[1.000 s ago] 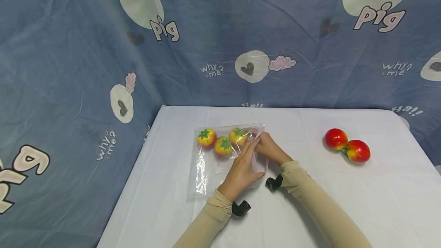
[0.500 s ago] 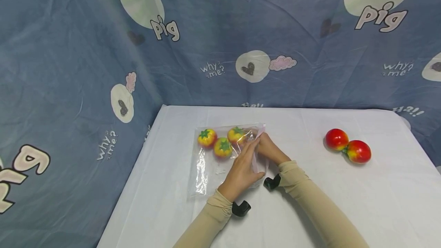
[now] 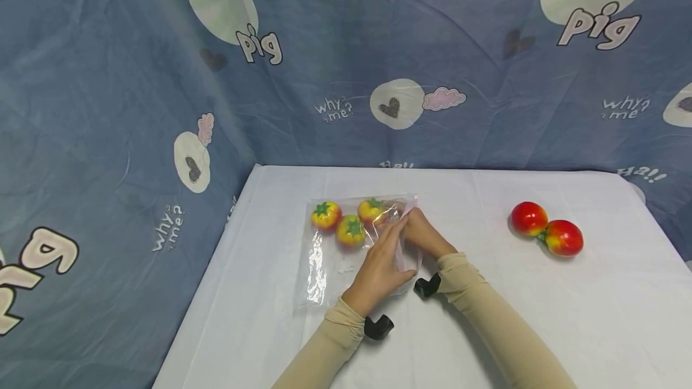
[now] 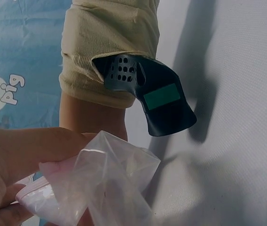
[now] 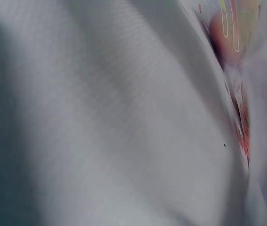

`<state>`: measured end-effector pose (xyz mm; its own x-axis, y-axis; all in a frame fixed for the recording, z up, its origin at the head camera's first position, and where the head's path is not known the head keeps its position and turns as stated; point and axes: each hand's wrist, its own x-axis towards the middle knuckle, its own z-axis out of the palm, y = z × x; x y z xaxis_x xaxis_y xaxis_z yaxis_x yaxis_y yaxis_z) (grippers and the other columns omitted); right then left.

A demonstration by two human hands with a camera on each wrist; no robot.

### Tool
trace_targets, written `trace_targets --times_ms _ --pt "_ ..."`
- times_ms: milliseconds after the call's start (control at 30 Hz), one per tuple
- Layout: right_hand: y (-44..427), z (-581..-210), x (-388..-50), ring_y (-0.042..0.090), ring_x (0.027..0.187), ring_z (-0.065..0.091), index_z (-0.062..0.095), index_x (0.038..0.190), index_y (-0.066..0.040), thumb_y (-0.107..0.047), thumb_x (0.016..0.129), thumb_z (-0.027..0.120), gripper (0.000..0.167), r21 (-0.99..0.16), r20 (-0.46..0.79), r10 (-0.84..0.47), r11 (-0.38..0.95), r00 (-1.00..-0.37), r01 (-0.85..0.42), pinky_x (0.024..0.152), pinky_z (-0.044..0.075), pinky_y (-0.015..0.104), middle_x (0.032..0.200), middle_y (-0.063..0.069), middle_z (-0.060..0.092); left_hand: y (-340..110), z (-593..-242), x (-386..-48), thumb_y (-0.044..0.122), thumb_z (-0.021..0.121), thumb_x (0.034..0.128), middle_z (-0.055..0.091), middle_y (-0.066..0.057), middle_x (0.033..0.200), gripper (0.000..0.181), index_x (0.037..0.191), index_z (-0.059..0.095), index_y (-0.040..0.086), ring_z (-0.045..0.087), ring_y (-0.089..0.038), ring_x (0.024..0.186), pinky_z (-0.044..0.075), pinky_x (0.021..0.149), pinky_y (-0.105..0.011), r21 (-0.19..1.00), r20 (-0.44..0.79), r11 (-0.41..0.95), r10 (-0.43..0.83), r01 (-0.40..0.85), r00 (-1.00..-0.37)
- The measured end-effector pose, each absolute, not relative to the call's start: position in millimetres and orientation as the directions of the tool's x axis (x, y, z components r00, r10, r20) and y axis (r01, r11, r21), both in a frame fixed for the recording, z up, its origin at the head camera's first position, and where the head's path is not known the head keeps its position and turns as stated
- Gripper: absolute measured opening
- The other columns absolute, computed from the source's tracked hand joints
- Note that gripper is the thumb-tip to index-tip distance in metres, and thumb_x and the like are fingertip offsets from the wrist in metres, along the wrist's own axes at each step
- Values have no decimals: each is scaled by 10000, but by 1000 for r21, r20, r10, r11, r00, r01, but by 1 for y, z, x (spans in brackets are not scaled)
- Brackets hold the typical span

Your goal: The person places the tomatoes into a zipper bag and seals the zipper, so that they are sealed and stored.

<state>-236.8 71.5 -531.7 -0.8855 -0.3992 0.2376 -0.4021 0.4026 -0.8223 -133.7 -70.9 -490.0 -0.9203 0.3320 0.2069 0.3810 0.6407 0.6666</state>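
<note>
A clear zip bag (image 3: 319, 275) with a pinkish edge lies on the table, with three red-and-yellow toy fruits inside, their green leafy tops visible: the left fruit (image 3: 326, 216), the front fruit (image 3: 350, 232) and the right fruit (image 3: 371, 211). My left hand (image 3: 378, 269) holds the bag's mouth; in the left wrist view the plastic (image 4: 110, 183) bunches by its thumb and fingers. My right hand (image 3: 424, 234) reaches into the mouth, close to the right fruit. Film and glare blur its fingers, so their grip is unclear. A reddish fruit (image 5: 225, 42) shows in the right wrist view.
Two more red toy fruits, one (image 3: 528, 218) behind the other (image 3: 563, 238), sit together on the right side of the white table (image 3: 459, 197). A blue printed cloth (image 3: 324, 47) hangs behind and to the left. Black wrist mounts (image 3: 378, 327) show at both cuffs.
My right forearm has shifted slightly left. The right fruit in the bag has moved a little to the left and back. My left hand stays where it was.
</note>
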Motion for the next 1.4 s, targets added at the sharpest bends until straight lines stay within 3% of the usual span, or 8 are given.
trace_targets --times_ms 133,333,567,967,1133,1400 --pt "75 -531 -236 435 1180 669 640 1311 66 -95 896 751 458 -826 208 -380 425 -901 -370 1071 530 562 1229 263 711 -71 -490 -134 84 948 690 444 -111 1592 1103 1601 326 114 459 -303 1476 452 1190 -472 661 206 648 329 379 -921" --pt "80 -530 -233 446 1135 683 632 1284 111 17 870 680 427 -823 197 -379 438 -904 -363 993 583 546 1209 293 706 -71 -490 -133 85 952 686 432 -114 1604 1099 1595 335 104 455 -318 1480 447 1192 -470 657 213 649 327 382 -921" --pt "87 -530 -229 502 1282 597 574 1347 115 40 902 694 467 -863 189 -387 373 -903 -341 1028 568 525 1355 329 620 -71 -491 -133 82 953 679 443 -114 1592 1113 1600 330 107 495 -311 1446 449 1193 -438 657 215 649 329 385 -920" --pt "104 -525 -218 413 1219 663 667 1257 51 3 902 755 370 -875 222 -382 328 -897 -357 1010 591 405 1256 245 700 -71 -492 -132 92 950 693 438 -103 1596 1102 1602 327 97 479 -291 1461 448 1196 -435 649 219 650 338 396 -915" --pt "115 -521 -214 380 1157 700 693 1225 15 -43 914 762 324 -856 236 -371 357 -898 -373 977 612 424 1207 204 726 -71 -492 -133 105 945 704 433 -101 1600 1095 1606 323 102 455 -280 1481 438 1205 -430 640 215 659 341 396 -915" --pt "137 -513 -206 381 1158 699 690 1250 18 -62 892 791 380 -822 287 -329 398 -900 -408 966 609 491 1227 206 732 -71 -492 -134 100 945 697 461 -101 1576 1092 1600 332 108 490 -279 1451 456 1192 -422 646 217 658 329 388 -919"
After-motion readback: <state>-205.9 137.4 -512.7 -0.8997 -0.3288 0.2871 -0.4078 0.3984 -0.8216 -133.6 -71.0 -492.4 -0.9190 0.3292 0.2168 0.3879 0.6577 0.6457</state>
